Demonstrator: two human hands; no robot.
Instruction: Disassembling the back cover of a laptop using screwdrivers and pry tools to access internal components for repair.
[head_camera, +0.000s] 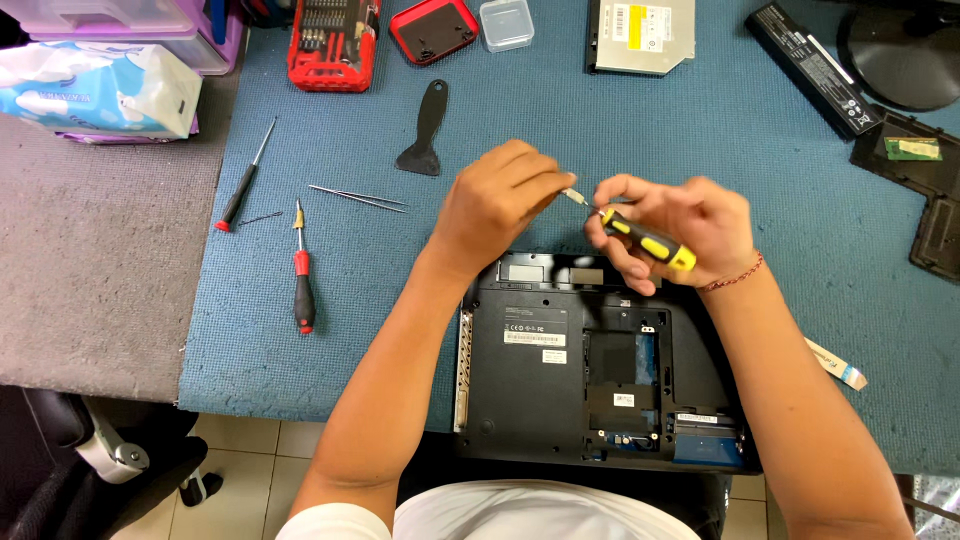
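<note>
Above laptop (560, 370) rear edge, screwdriver (648, 240)

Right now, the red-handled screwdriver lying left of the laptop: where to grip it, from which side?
Probably around the red-and-black handle of the red-handled screwdriver, coming from straight above. It lies flat on the blue mat, tip pointing away, handle at the near end and thickest there. The thin shaft offers little hold. Fingers should straddle the handle left and right, where the mat is bare.

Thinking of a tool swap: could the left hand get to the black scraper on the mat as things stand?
Probably yes. The black scraper lies in the open on the blue mat, just beyond the left hand, with nothing between them. That hand's fingers are pinching the tip of the yellow screwdriver, though.
</note>
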